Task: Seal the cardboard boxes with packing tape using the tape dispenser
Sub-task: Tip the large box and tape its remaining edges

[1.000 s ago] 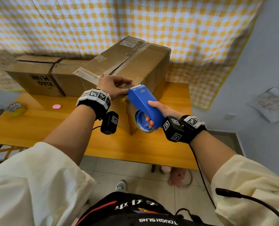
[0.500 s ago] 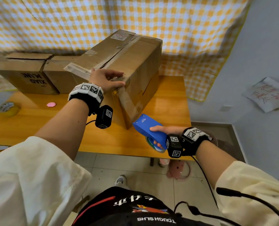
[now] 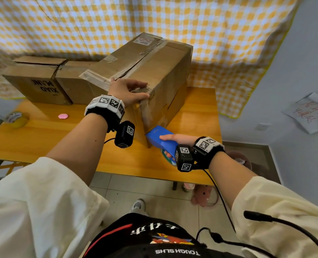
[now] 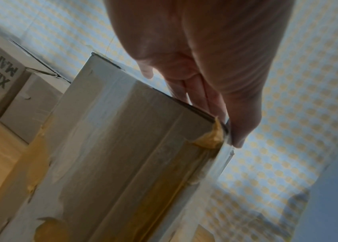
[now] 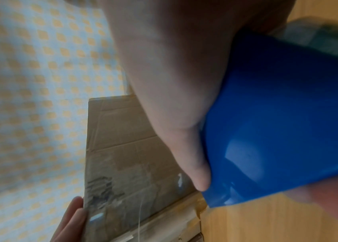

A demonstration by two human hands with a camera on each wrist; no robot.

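So there's a big cardboard box (image 3: 150, 71) sitting at an angle on the yellow wooden table (image 3: 43, 135), one corner pointing at the person. The top seam has old tape running along it and the near corner edge is all wrinkled tape and torn brown bits

The left hand (image 3: 128, 91) is laid flat on the top near corner of the box, fingers straight and together, pressing down right at the edge. In the left wrist view you can see the fingertips (image 4: 238, 139) reaching just past the corner, not curled round anything

The right hand (image 3: 180, 139) is wrapped around a blue tape dispenser (image 3: 160, 140), thumb lying along the top, fingers curled underneath through the roll. The nose of the dispenser is right down at the bottom of that near corner, touching or just about touching the box where it meets the table, can't tell for sure. In the right wrist view there's a shiny strip of clear tape on the box face next to the thumb (image 5: 186, 157)

Behind and to the left there are two more boxes (image 3: 43, 81) side by side, one with XIAO MING printed upside down. Also on the table, a small pink thing (image 3: 63, 116) and, at the far left edge, a roll of yellowish tape (image 3: 16, 119). Checked yellow and white cloth (image 3: 154, 19) hangs behind everything
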